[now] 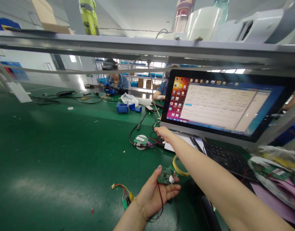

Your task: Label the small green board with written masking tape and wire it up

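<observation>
My left hand (153, 192) is palm up and grips a green circuit board (164, 176) between thumb and fingers. A white piece sits on the board's edge, and a dark red wire (160, 195) hangs from it across the palm. My right hand (164, 133) is stretched forward to the monitor's lower left corner, with its fingers closed together by some thin cables; what they hold, if anything, is too small to make out. Just left of it, a second circuit board (141, 140) lies on a white round piece, with a black cable looped around it.
A monitor (210, 106) and a keyboard (224, 155) stand at the right, near a yellow tape roll (180, 166). Coloured clip leads (127, 197) lie by my left wrist. Blue bins (122, 107) sit farther back. A shelf (138, 43) crosses overhead; co-workers sit beyond.
</observation>
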A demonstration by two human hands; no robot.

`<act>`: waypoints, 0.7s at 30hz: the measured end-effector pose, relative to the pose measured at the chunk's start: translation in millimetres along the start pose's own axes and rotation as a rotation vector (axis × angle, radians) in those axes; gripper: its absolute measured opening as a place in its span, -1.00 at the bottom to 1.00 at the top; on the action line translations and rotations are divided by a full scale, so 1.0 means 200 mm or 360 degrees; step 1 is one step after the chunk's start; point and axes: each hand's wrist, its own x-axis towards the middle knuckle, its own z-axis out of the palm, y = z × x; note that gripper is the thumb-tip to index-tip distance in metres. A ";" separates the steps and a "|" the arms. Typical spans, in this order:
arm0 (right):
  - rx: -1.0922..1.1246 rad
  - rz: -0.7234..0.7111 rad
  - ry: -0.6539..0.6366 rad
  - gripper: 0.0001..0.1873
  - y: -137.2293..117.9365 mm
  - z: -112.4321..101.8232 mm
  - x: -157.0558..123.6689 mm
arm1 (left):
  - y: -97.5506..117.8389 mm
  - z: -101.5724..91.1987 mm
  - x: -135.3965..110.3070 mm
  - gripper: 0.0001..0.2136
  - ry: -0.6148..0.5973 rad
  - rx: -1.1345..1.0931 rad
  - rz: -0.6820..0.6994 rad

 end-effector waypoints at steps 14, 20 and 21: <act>0.0157 -0.0718 0.0823 -0.71 0.51 -0.65 -0.69 | 0.05 0.06 -0.04 -0.45 -0.0149 -0.0238 0.0152; -0.0135 -0.1011 0.0909 -0.87 0.66 -0.63 -0.94 | 0.04 0.07 -0.07 -0.43 -0.0228 -0.0223 0.0177; -0.0182 -0.1068 0.0908 -0.90 0.67 -0.62 -0.96 | 0.03 0.07 -0.08 -0.43 -0.0235 -0.0213 0.0182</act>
